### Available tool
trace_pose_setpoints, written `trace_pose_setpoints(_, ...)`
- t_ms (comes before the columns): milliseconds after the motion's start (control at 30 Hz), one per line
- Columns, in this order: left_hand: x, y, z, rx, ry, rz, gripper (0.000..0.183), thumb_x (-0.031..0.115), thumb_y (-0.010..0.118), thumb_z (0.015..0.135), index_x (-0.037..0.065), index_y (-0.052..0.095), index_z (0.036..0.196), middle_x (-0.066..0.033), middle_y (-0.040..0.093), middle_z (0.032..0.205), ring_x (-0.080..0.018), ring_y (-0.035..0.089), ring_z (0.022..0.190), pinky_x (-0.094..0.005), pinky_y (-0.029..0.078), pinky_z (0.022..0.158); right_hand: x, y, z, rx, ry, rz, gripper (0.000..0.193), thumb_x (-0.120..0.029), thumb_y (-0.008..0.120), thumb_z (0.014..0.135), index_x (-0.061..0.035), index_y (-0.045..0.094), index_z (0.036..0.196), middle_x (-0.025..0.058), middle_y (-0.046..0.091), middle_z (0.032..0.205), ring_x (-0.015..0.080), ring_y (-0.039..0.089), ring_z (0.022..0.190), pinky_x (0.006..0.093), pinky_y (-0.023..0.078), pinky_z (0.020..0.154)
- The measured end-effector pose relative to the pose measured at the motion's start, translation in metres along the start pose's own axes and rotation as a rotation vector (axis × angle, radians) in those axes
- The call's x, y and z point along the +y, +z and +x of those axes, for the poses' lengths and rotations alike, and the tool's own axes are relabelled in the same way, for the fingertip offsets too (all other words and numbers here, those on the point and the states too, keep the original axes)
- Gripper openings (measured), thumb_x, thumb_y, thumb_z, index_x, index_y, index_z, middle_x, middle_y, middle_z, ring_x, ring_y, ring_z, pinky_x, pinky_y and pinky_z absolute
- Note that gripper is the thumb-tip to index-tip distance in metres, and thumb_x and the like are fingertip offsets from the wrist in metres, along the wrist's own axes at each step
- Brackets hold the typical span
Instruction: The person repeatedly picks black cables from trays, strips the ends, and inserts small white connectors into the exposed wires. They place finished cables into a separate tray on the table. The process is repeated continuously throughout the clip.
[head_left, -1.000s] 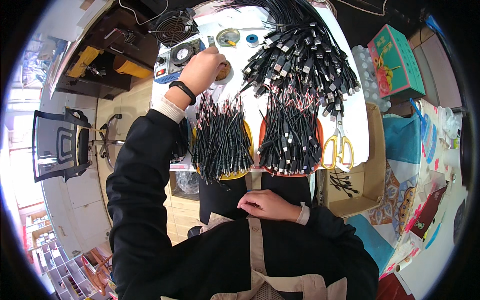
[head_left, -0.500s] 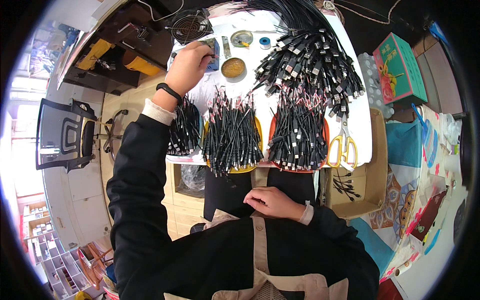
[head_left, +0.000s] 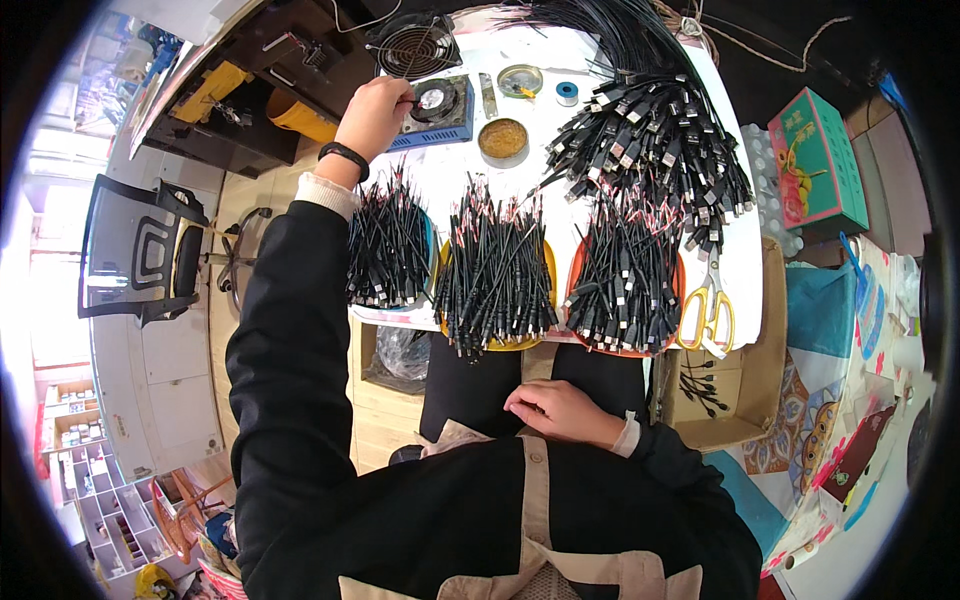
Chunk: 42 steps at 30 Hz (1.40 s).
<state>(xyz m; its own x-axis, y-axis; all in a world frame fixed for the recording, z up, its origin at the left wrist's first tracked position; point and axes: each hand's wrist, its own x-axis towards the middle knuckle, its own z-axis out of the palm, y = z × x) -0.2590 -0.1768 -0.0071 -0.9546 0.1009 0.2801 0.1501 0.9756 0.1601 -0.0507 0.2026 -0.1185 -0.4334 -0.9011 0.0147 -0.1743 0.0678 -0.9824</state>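
At the far left of the white table, my left hand point(head_left: 376, 115) reaches to a blue-sided box point(head_left: 455, 131) with a round black part and silver disc on top. Thumb and fingers are pinched together at the edge of that round part; what they grip, if anything, is hidden. My right hand point(head_left: 566, 411) rests on my lap, fingers curled inward and seemingly nothing in them. Black cables with stripped wire ends fill the yellow tray point(head_left: 551, 290), the orange tray point(head_left: 682, 285) and the blue tray point(head_left: 431, 245) along the table's front edge.
Beyond the trays are a round tin of amber paste point(head_left: 503, 141), a solder spool point(head_left: 567, 93) and a fan point(head_left: 416, 50). A large bundle of USB cables point(head_left: 655, 130) covers the back right. Yellow-handled scissors point(head_left: 707, 310) lie near the right edge, above a cardboard box point(head_left: 740, 410).
The view has shifted, so the table appears farther right. My left hand sits lower against the box, which is now more exposed. My right hand stays on my lap.
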Motion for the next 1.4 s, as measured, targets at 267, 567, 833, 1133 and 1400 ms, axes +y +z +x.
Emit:
trace_pose_setpoints(267, -0.009, 0.002, 0.015, -0.062, 0.050, 0.064, 0.008, 0.004, 0.064, 0.081, 0.002, 0.067, 0.088, -0.0168, 0.064, 0.086, -0.0360, 0.063, 0.085, -0.0434, 0.051, 0.076, 0.000, -0.002, 0.001, -0.010, 0.024, 0.016, 0.013, -0.014, 0.061, 0.091, -0.0035, 0.066, 0.096, 0.0097, 0.067, 0.086, 0.0256, 0.065, 0.076, 0.0342, 0.051, 0.068)
trace_pose_setpoints(567, -0.013, 0.005, 0.023, -0.106, 0.085, 0.117, 0.010, 0.005, 0.065, 0.081, 0.000, 0.067, 0.089, -0.0166, 0.065, 0.086, -0.0354, 0.064, 0.083, -0.0412, 0.052, 0.075, 0.003, 0.000, 0.001, -0.011, 0.023, 0.014, 0.013, -0.014, 0.061, 0.092, -0.0030, 0.066, 0.096, 0.0100, 0.067, 0.088, 0.0263, 0.065, 0.078, 0.0339, 0.051, 0.070)
trace_pose_setpoints(833, 0.043, -0.054, -0.025, 0.108, 0.013, -0.111, 0.012, 0.004, 0.067, 0.080, 0.001, 0.066, 0.091, -0.0158, 0.065, 0.083, -0.0324, 0.065, 0.080, -0.0378, 0.052, 0.072, -0.023, -0.001, -0.006, 0.000, 0.066, 0.044, 0.015, -0.015, 0.058, 0.093, -0.0013, 0.063, 0.095, 0.0127, 0.066, 0.088, 0.0300, 0.065, 0.080, 0.0364, 0.051, 0.071)
trace_pose_setpoints(1133, 0.245, -0.142, -0.199, 0.226, -0.232, -1.383, 0.013, -0.003, 0.063, 0.090, -0.004, 0.057, 0.101, -0.0060, 0.059, 0.092, -0.0054, 0.052, 0.064, -0.0187, 0.041, 0.057, -0.127, 0.003, 0.001, 0.425, -0.377, -0.123, 0.056, -0.026, 0.065, 0.090, 0.0047, 0.043, 0.132, 0.0199, 0.056, 0.121, 0.0366, 0.055, 0.110, 0.0416, 0.043, 0.094)
trace_pose_setpoints(1400, 0.306, -0.114, -0.212, 0.249, 0.006, -1.579, 0.044, 0.012, 0.052, 0.098, -0.007, 0.039, 0.136, -0.0213, 0.050, 0.131, -0.0367, 0.045, 0.132, -0.0470, 0.038, 0.110, -0.169, -0.025, -0.095, 0.702, -0.278, -0.192, 0.016, -0.017, 0.050, 0.098, -0.0017, 0.052, 0.103, 0.0119, 0.055, 0.094, 0.0244, 0.055, 0.074, 0.0345, 0.047, 0.067)
